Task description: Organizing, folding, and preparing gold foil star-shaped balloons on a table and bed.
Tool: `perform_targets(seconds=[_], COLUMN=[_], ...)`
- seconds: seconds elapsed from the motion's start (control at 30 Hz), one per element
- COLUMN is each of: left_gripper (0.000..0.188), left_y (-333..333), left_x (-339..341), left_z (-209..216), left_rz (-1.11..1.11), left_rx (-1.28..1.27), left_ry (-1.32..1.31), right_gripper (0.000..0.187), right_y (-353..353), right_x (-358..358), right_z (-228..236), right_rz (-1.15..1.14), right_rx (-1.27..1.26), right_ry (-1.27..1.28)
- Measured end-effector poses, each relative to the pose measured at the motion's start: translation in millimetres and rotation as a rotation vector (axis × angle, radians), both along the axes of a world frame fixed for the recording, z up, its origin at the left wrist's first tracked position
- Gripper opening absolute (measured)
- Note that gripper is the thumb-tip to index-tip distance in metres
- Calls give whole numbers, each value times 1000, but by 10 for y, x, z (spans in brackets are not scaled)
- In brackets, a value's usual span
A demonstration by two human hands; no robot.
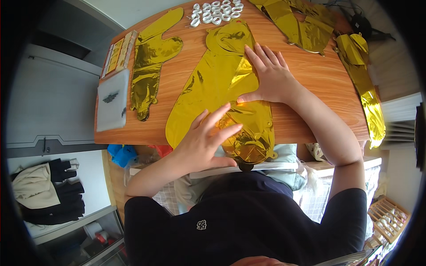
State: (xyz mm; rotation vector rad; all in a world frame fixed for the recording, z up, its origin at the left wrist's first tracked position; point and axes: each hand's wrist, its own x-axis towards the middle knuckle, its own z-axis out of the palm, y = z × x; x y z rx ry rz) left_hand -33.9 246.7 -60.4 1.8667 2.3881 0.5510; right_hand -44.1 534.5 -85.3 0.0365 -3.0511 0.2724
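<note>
A large flat gold foil balloon lies before me, its near end hanging over the table's front edge. My right hand rests on its right side, fingers spread and pointing away from me. Over the balloon's near part is my left hand, fingers apart and curved, holding nothing; whether its fingertips touch the foil I cannot tell. The balloon's upper part is folded, with a rounded lobe at the far end. Shiny creases run across the foil between my hands.
Another gold foil balloon lies to the left, beside a clear plastic bag and a flat package. White ribbon coils sit at the back. More gold foil balloons lie at the far right and along the right edge.
</note>
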Motion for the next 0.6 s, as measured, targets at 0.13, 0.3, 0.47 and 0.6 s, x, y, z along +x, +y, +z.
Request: perform_targets(seconds=[0.13,0.3,0.47,0.6], left_gripper=[66,37,49,48], left_y=[-151,-425,-741,-767], left_x=[-22,-80,66,101], left_z=[65,189,-52,-188], left_rz=[126,620,1019,1039], left_rx=[276,109,-10,35], left_ry=[-158,88,272,145], right_gripper=[144,142,142,142], right_y=[-13,7,-9,-16], right_x=[-3,9,2,5], right_z=[11,15,19,38], right_rz=[11,-12,-12,-12], right_rx=[-10,9,12,22], right_ry=[20,24,23,14])
